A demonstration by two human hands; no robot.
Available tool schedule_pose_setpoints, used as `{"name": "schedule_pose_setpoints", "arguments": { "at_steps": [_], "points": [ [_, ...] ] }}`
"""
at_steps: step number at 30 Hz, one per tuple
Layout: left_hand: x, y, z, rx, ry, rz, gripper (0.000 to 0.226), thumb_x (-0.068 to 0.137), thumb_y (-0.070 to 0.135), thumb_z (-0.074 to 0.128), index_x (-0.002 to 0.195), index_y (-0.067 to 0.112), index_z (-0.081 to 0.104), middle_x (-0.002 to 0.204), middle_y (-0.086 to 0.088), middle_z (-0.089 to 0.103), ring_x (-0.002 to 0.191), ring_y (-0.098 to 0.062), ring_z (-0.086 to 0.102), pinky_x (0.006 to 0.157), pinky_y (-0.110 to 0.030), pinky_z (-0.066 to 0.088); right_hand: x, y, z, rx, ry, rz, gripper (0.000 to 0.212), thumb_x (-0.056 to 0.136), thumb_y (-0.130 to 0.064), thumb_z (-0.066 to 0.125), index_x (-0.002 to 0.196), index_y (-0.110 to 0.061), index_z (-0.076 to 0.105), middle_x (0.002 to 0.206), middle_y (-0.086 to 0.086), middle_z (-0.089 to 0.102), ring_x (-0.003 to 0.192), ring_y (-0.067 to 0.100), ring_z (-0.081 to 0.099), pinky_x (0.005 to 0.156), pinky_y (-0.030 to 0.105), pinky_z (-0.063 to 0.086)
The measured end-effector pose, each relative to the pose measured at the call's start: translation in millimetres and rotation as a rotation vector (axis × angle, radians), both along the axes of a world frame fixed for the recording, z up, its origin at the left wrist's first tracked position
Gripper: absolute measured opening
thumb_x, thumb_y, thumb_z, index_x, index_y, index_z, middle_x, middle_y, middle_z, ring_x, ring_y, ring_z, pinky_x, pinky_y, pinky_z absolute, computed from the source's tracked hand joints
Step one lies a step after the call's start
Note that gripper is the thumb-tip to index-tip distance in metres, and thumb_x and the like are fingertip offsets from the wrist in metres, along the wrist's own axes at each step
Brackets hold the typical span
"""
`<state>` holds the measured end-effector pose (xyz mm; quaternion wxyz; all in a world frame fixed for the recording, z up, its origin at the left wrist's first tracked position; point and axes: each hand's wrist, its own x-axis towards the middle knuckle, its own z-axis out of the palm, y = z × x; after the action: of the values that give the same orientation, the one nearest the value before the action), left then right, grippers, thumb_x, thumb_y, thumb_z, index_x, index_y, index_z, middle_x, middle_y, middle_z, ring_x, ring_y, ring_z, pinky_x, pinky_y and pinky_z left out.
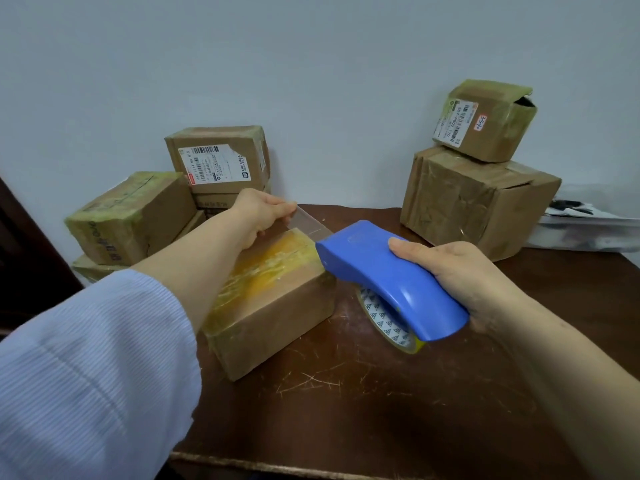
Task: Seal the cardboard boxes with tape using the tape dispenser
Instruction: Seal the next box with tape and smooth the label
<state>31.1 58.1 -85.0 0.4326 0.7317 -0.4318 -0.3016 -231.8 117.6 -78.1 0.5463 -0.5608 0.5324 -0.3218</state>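
Reaching forward with left hand (258, 216), fingers (282, 206) pinching clear tape strip (309, 222) above the cardboard box (277, 306); gripping blue tape dispenser (377, 268) with right hand (457, 271), fingers clamped round it.

At the centre of the frame a cardboard box (273, 303) lies on a dark scratched table (346, 410), its top covered with yellowish tape. The left hand (258, 214) pinches the free end of a clear tape strip (310, 223) above the box's far edge. The right hand (450, 271) grips a blue tape dispenser (384, 275) just right of the box. More taped boxes are stacked at left (131, 216) and upper right (474, 199) against the wall.
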Motion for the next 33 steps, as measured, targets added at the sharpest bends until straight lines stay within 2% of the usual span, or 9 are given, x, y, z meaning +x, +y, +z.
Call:
{"name": "schedule_pose_setpoints", "arguments": {
  "at_steps": [8,11,15,20,23,27,30,32,33],
  "points": [
    [2,-1,-6,0.043,-0.008,0.024,0.02,0.086,0.029,0.07,0.093,0.01,0.074,0.068,0.002,0.06,0.057,-0.013,0.044,0.053,-0.024,0.038,3,-2,-2,0.012,0.03,0.0,0.042,0.076,-0.044,0.071,0.071,-0.003,0.072,0.068,0.014,0.071,0.05,0.02,0.065,0.055,0.028,0.051],
    [2,-2,-11,0.09,-0.04,0.021,0.022,0.085,0.029,0.071,0.1,0.013,0.074,0.088,-0.005,0.068,0.077,-0.021,0.061,0.072,-0.032,0.051,3,-2,-5,0.016,0.033,-0.002,0.044,0.076,-0.045,0.071,0.073,-0.002,0.073,0.07,0.015,0.072,0.051,0.021,0.065,0.058,0.03,0.052],
    [2,-4,-12,0.201,-0.122,0.022,0.04,0.081,0.039,0.073,0.111,0.012,0.071,0.107,-0.01,0.067,0.098,-0.03,0.062,0.091,-0.04,0.051,4,-2,-9,0.023,0.024,-0.006,0.047,0.076,-0.046,0.071,0.078,0.001,0.073,0.073,0.016,0.072,0.055,0.024,0.065,0.062,0.033,0.052],
    [0,-2,-8,0.336,-0.225,0.013,0.069,0.081,0.05,0.069,0.129,0.003,0.053,0.115,-0.012,0.06,0.094,-0.029,0.057,0.081,-0.037,0.047,4,-1,-12,0.041,0.001,-0.009,0.045,0.074,-0.046,0.07,0.074,-0.002,0.072,0.069,0.014,0.072,0.053,0.022,0.065,0.06,0.03,0.052],
    [0,0,-10,0.315,-0.198,0.07,0.061,0.083,0.037,0.073,0.127,0.002,0.049,0.107,-0.01,0.056,0.086,-0.027,0.055,0.075,-0.036,0.046,4,0,-14,0.046,-0.014,0.005,0.047,0.069,-0.048,0.07,0.075,-0.001,0.072,0.07,0.013,0.072,0.054,0.021,0.065,0.059,0.03,0.052],
    [-4,6,-9,-0.009,-0.493,0.134,0.025,0.087,0.023,0.063,0.109,0.01,0.07,0.108,-0.009,0.069,0.098,-0.026,0.062,0.079,-0.035,0.048,5,1,-17,0.05,-0.037,0.016,0.054,0.069,-0.049,0.07,0.083,0.003,0.071,0.075,0.015,0.072,0.057,0.022,0.066,0.063,0.031,0.053],
    [-12,25,6,-0.049,-0.432,-0.085,0.02,0.084,0.026,0.053,0.086,0.011,0.066,0.09,-0.011,0.067,0.085,-0.03,0.06,0.077,-0.038,0.048,4,2,-17,0.045,-0.031,0.027,0.052,0.066,-0.051,0.069,0.079,-0.001,0.072,0.074,0.014,0.073,0.057,0.021,0.066,0.063,0.032,0.052],
    [-18,43,17,0.178,-0.349,-0.379,0.034,0.079,0.036,0.056,0.107,0.019,0.06,0.108,-0.003,0.055,0.101,-0.02,0.049,0.084,-0.035,0.041,3,3,-20,0.036,-0.033,0.014,0.057,0.06,-0.052,0.069,0.084,0.0,0.072,0.077,0.014,0.073,0.061,0.023,0.067,0.066,0.034,0.054],
    [-20,50,21,0.364,-0.411,-0.51,0.061,0.077,0.043,0.06,0.132,0.021,0.048,0.13,0.002,0.044,0.12,-0.017,0.04,0.099,-0.037,0.036,4,4,-23,0.027,-0.045,0.0,0.061,0.058,-0.052,0.07,0.092,-0.001,0.071,0.082,0.013,0.074,0.065,0.022,0.068,0.068,0.035,0.054]
  ]
}}
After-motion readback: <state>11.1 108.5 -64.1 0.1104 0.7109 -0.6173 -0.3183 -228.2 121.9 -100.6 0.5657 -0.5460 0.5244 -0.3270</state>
